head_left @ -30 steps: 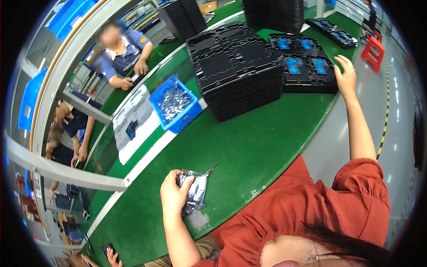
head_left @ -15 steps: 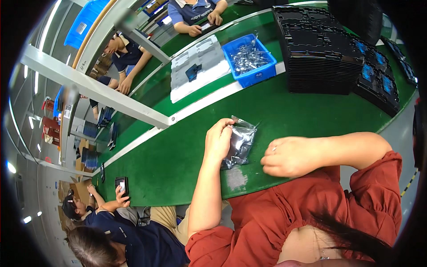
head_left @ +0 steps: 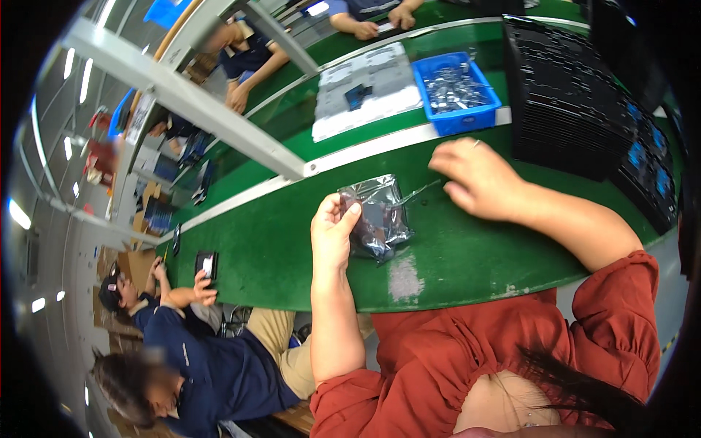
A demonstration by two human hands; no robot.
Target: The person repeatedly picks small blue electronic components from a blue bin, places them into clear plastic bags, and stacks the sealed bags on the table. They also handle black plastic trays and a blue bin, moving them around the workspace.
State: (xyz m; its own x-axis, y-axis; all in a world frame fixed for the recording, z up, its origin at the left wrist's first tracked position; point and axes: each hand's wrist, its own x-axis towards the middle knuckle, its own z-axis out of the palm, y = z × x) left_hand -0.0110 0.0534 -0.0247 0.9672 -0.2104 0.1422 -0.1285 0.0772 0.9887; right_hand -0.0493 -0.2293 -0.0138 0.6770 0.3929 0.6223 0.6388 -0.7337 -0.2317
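Observation:
My left hand grips the left edge of a shiny silver plastic bag that lies on the green table. A dark part shows inside the bag. My right hand hovers just right of the bag, fingers curled loosely and apart, holding nothing. A thin strip at the bag's upper right corner points toward that hand.
Stacked black trays stand to the right, with blue parts in the lower ones. A blue bin of silver bags and a white sheet lie beyond. Other people sit across the table and at lower left. A grey frame bar crosses overhead.
My right hand came back from the far black trays to the bag and has since lifted off the table and opened slightly. My left hand kept hold of the bag.

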